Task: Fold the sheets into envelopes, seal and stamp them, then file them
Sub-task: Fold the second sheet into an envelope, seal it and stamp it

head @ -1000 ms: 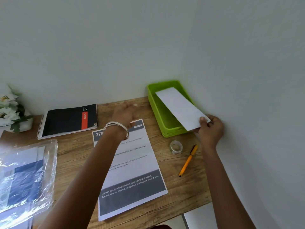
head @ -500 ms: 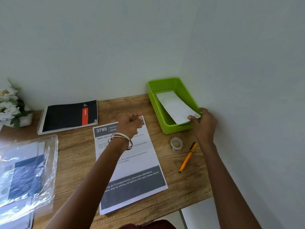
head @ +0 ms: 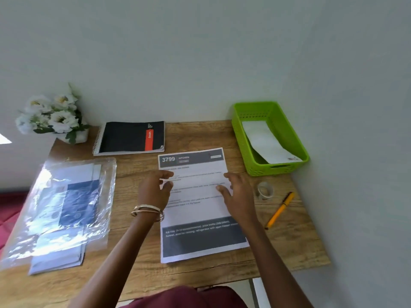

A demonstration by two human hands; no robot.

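1. Head view: a printed sheet point(head: 195, 203) lies flat mid-bench, its long edges running away from the person, with a dark header band at the far end and a dark footer block at the near end.
2. Both hands are over the sheet's middle. The left hand point(head: 154, 190) has loosely curled fingers gripping nothing, with bangles point(head: 148, 212) at its wrist. The right hand point(head: 236, 192) is spread and relaxed, fingertips on or just above the paper; contact is hard to judge.
3. One folded white envelope point(head: 266, 143) sits inside the green tray point(head: 280, 168) at the bench's point(head: 289, 247) far right corner, leaning with its near end up on the tray's front rim.
4. Edges: the tray is tight against the right wall. The sheet's near edge stops short of the bench's front edge, leaving a bare strip of wood there.
5. Open wood right of the sheet holds a tape roll point(head: 265, 190) and an orange pen point(head: 279, 211), apart from each other.
6. Left side: a clear plastic sleeve point(head: 64, 210) of papers, its left end running off the bench edge. A spiral notebook point(head: 131, 137) sits at the back, flowers point(head: 52, 117) in the far left corner.
7. Hard to make out: the sheet's body text is blurred, only "3799" reads. Glare hides much of the sleeve's contents.
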